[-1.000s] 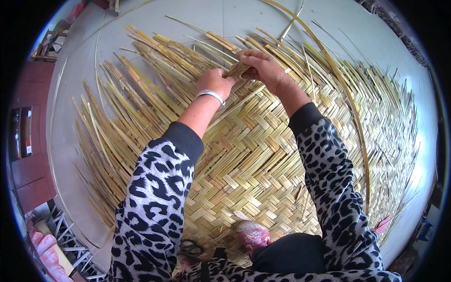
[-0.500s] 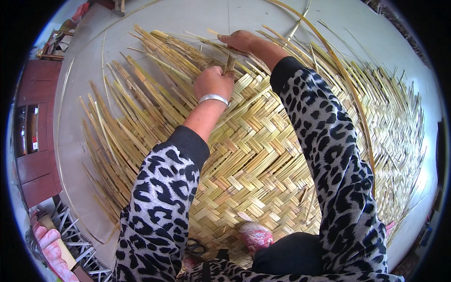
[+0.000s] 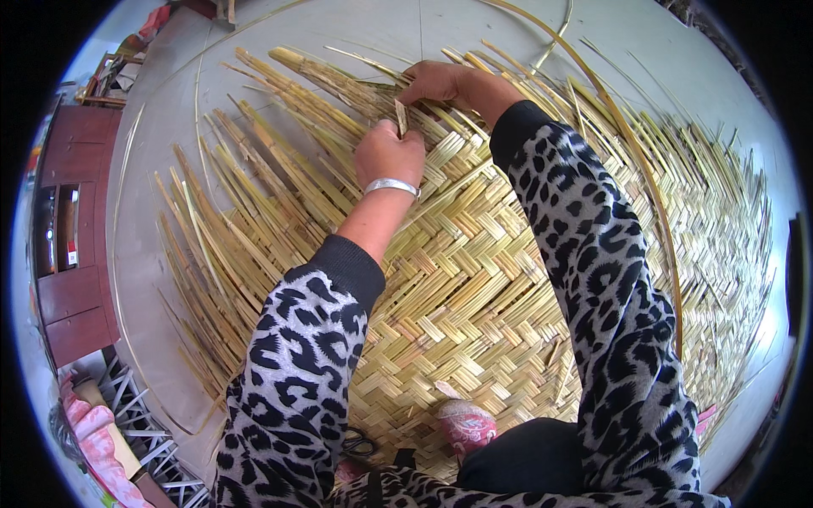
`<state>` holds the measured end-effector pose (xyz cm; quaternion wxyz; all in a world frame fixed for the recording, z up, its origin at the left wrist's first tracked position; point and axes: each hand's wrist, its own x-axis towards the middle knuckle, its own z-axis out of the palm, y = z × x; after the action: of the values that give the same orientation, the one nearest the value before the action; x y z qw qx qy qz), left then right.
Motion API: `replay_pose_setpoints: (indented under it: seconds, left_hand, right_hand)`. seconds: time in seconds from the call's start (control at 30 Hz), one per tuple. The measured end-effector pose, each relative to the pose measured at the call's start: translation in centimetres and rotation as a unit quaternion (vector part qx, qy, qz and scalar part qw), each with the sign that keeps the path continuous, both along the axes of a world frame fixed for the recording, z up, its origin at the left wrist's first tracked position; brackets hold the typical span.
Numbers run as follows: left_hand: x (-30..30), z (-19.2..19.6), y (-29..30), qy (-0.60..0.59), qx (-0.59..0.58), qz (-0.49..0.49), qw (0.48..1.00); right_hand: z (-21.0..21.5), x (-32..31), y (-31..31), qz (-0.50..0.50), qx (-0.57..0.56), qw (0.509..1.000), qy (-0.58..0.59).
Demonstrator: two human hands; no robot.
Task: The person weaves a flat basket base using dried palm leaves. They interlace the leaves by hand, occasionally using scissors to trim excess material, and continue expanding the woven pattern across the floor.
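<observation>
A large mat [image 3: 457, 292] of flat, pale yellow-green reed strips lies on the floor, woven in a zigzag pattern. Long unwoven strip ends [image 3: 246, 169] fan out along its left and far sides. My left hand [image 3: 388, 158], with a silver bangle at the wrist, is closed at the far weaving edge. From its fist a short reed strip end [image 3: 400, 118] pokes up between thumb and fingers. Just beyond it, my right hand [image 3: 440, 82] curls its fingers around reed strips at the far edge; its fingertips are partly hidden.
A long thin cane [image 3: 631, 140] arches over the mat's right part. Near my foot in a patterned red-pink shoe [image 3: 466, 425], scissors [image 3: 360, 442] lie on the mat. At left stand a dark red cabinet [image 3: 80, 309] and a rack with white bars [image 3: 157, 440].
My right hand's fingers, stretched out before, now bend down around the strips. My left hand stays closed at nearly the same spot, its strip end tilted differently. The view has shifted slightly.
</observation>
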<state>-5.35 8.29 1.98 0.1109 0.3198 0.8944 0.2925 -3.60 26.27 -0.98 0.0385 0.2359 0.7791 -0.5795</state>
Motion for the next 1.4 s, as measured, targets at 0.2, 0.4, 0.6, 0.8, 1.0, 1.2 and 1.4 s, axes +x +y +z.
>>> replay_pose_setpoints:
  seconds: [0.2,0.4,0.6,0.8,1.0,1.2,1.4]
  left_hand:
    - [0.0,-0.9,0.1,0.003,0.017,0.016,1.000]
    - [-1.7,-2.0,0.9,-0.107,0.009,-0.030,0.994]
    - [-2.6,-1.9,0.5,-0.329,0.015,-0.070,0.942]
    - [-2.6,-1.7,-3.3,-0.138,0.123,-0.087,0.979]
    - [-4.9,-1.3,-18.2,-0.160,0.048,-0.045,0.985]
    - [-12.4,3.9,-38.7,0.035,-0.156,-0.167,0.973]
    - [-15.1,9.4,-58.2,0.029,-0.316,-0.036,0.948]
  right_hand:
    - [-0.2,0.5,-0.5,-0.062,0.118,0.989,0.064]
    - [2.0,3.1,-2.1,-0.067,0.088,0.988,0.111]
    - [3.2,4.0,-2.9,-0.020,0.073,0.989,0.125]
    - [3.3,3.0,-3.1,0.047,0.214,0.976,-0.005]
    - [1.7,2.2,-3.5,0.096,0.301,0.945,-0.079]
    - [-0.5,3.0,-4.1,0.057,0.362,0.930,-0.025]
    - [1.4,6.3,-5.9,0.009,0.497,0.862,-0.102]
